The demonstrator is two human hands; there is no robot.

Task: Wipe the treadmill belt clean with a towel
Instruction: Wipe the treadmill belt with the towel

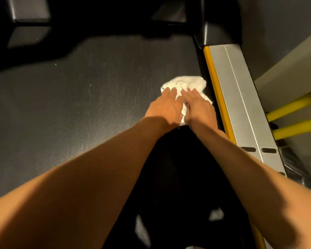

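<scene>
The dark, pebbled treadmill belt (61, 114) fills the left and middle, with pale specks on its far part. Near its right edge the left hand (166, 107) and right hand (198, 106) press side by side, fingers fairly straight and clutching nothing, on the bunched white towel (187, 83), which lies just beside the yellow-edged side rail (241, 96). Soft and light, the towel will likely bunch, so flat palms over its middle should hold it.

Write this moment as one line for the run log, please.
step: wipe | left hand: flat on towel | right hand: flat on towel | place: belt, beside yellow strip
</scene>
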